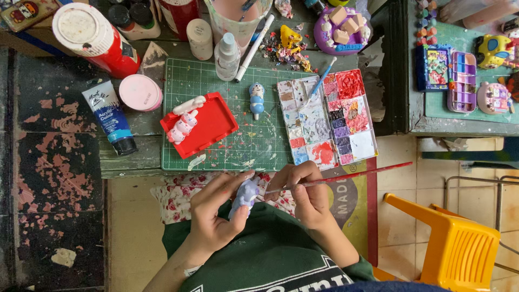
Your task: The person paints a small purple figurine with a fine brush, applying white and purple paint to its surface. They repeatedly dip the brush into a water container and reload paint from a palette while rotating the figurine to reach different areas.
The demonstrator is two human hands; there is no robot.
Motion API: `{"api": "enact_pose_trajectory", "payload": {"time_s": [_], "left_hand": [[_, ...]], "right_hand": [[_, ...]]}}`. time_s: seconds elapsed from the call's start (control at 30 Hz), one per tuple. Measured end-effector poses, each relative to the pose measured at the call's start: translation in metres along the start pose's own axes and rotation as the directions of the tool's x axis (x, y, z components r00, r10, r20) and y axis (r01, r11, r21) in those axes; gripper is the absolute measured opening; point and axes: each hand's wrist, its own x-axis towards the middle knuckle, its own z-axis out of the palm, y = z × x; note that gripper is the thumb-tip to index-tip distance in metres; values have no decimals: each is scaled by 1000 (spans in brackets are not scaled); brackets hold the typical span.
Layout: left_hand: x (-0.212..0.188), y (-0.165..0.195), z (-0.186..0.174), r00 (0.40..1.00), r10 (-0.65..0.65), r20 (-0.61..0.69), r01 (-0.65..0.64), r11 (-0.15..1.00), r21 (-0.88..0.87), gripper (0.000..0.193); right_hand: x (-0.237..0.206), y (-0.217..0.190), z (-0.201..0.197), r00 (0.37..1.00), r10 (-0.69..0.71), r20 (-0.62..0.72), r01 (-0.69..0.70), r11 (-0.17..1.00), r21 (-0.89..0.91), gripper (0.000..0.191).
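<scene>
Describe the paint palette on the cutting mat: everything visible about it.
The paint palette is a flat, white, rectangular tray, plastic by the look, split into two halves of many small wells. It lies slightly tilted on the right end of the green cutting mat, its right half overhanging the mat. The left half holds pale, washed-out mixes with red and blue at the bottom; the right half holds thick red, purple, dark and orange paint. A blue-handled brush rests across its top edge. Neither hand touches it.

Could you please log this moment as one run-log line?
left hand: holds pale figurine | right hand: holds red-handled brush, tip at figurine | paint palette on green mat
</scene>
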Motion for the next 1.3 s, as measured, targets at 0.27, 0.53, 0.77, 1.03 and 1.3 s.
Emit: {"api": "enact_pose_trajectory", "payload": {"time_s": [0.27, 0.53, 0.77, 1.03, 1.3], "left_hand": [[-3, 2, 2, 998, -21, 58, 25, 998, -65, 47], [-4, 4, 4, 998, -1, 68, 6, 997, -75, 49], [-5, 3, 6, 998, 5, 66, -1, 998, -60, 51], [-6, 3, 7, 997, 5, 71, 2, 996, -86, 51], [-6, 3, 7, 997, 9, 73, -3, 996, -84, 50]], "right_hand": [[0, -2, -1, 1000, -11, 15, 11, 1000, -12, 26], [-1, 2, -2, 997, -72, 26, 73, 997, -38, 24], [-4, 4, -2, 990, -134, 43, 136, 989, -63, 20], [-1, 4, 0, 981, -187, 45, 190, 980, -57, 16], [0, 2, 1, 978, -200, 55, 204, 975, -92, 15]]}}
